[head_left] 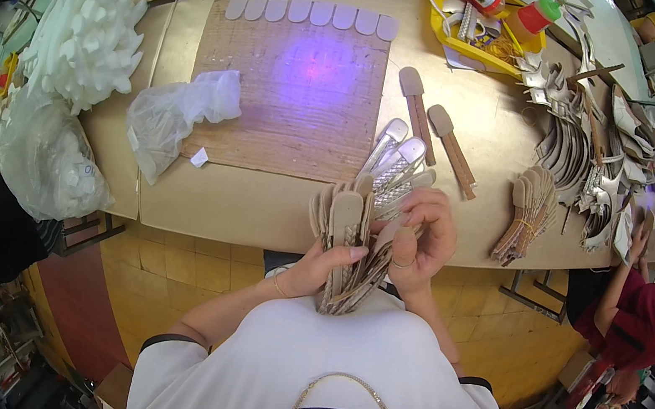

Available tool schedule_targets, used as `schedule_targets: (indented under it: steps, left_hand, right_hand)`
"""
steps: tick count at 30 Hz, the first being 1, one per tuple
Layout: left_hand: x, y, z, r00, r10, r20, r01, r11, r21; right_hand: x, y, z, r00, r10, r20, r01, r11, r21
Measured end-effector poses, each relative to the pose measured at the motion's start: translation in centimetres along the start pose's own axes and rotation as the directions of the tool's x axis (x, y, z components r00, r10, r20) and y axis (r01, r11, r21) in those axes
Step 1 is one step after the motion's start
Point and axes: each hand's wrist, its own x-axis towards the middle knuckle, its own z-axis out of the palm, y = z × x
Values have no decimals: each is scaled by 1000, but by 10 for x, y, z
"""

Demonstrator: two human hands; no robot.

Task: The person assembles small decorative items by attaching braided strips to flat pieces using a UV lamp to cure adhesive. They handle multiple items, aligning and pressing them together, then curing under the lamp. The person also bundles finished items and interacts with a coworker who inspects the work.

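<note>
My left hand (316,269) is wrapped round a thick bunch of beige straps (346,211) with rounded tabs at the top and braided lengths below, held close to my body at the table edge. My right hand (428,241) is curled at the right side of the bunch, thumb and fingers pinched on one strap's rounded end. Just beyond the hands lie several silver braided straps (403,155) with rounded tabs. Two brown straps with tan tabs, one upper (419,104) and one lower (453,149), rest to their right.
A cardboard sheet (271,128) carries a row of pale rounded tabs (322,14). Clear plastic bags (175,118) and white foam-like pieces (85,41) are at left. A yellow tray (493,58) with bottles, a tied strap bundle (527,209) and piled straps (568,156) are at right, near another person (625,312).
</note>
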Motion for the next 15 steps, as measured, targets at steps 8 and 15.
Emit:
schedule_targets:
  steps: [8, 15]
  left_hand:
    - [-4, 7, -5, 996, -69, 64, 54, 975, 215]
    - [-6, 1, 1, 999, -39, 32, 38, 999, 32]
  right_hand:
    - [12, -4, -9, 956, 43, 291, -1, 990, -141]
    - [12, -9, -9, 977, -21, 213, 71, 971, -229]
